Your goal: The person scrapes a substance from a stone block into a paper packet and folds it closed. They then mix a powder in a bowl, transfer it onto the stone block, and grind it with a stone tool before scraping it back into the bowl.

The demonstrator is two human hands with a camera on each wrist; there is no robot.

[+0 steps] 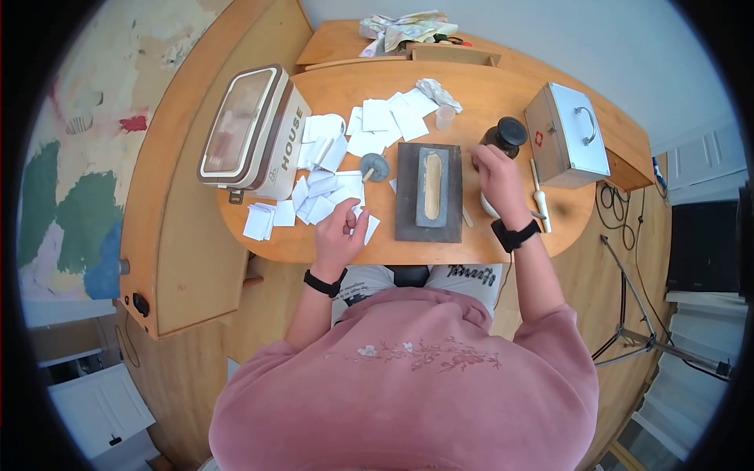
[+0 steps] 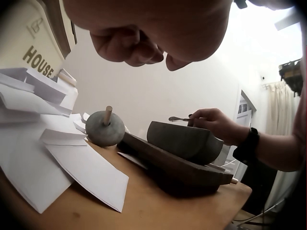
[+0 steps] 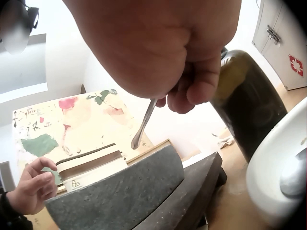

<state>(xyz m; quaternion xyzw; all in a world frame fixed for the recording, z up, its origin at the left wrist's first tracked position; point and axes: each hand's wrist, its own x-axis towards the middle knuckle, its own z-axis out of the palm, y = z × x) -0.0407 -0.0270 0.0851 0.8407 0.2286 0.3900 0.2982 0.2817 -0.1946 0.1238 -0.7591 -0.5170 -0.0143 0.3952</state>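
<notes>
My right hand (image 1: pixel 499 184) pinches a slim metal utensil (image 3: pixel 144 125) with a flared end pointing down; its other end is hidden in the fingers. That hand hovers right of a grey stone grinding trough (image 1: pixel 422 216), whose long hollow holds tan powder (image 1: pixel 432 184). The trough sits on a dark board (image 1: pixel 407 212). A white bowl (image 3: pixel 264 163) with a metal piece inside lies partly under the right forearm. My left hand (image 1: pixel 339 239), fingers loosely curled, holds nothing near folded white papers (image 1: pixel 320 208). Beyond it rests a stone grinding wheel (image 1: pixel 377 165) with a wooden handle.
A dark jar (image 1: pixel 508 135) with a black lid stands beyond the right hand, beside a silver first-aid case (image 1: pixel 567 137). A white-ended stick (image 1: pixel 541 208) lies right. At left stands a HOUSE box (image 1: pixel 271 149). White sheets (image 1: pixel 377 115) and a small clear cup (image 1: pixel 444 118) lie farther back.
</notes>
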